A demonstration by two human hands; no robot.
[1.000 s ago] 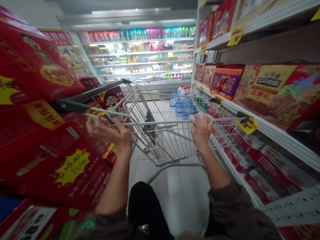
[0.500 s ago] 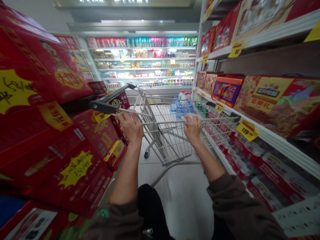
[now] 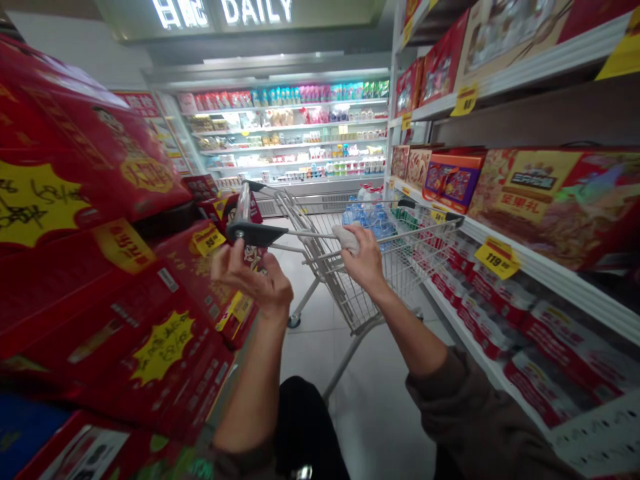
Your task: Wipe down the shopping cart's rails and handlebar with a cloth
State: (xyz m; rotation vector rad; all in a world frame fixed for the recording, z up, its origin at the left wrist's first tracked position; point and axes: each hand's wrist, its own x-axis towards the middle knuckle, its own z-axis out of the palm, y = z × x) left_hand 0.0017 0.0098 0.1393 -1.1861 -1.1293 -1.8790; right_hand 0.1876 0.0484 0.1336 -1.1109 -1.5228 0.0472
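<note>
Cart (image 3: pixel 330 272) ahead has swung, I note, putting its handle end (image 3: pixel 257 233) beside the half-open left hand (image 3: pixel 257 283), seemingly easier to reach, while the right hand (image 3: pixel 365 260), closed on cloth (image 3: pixel 346 240), rests at the top rail (image 3: pixel 314 234).

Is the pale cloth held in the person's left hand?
No, the right hand holds the pale cloth, at the shopping cart.

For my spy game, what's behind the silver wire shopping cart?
Beyond the cart stand blue plastic water bottles, then a lit white fridge with packed shelves. The bare right hand and its pale grey cloth cover part of the bottles, so I can't count them.
</note>
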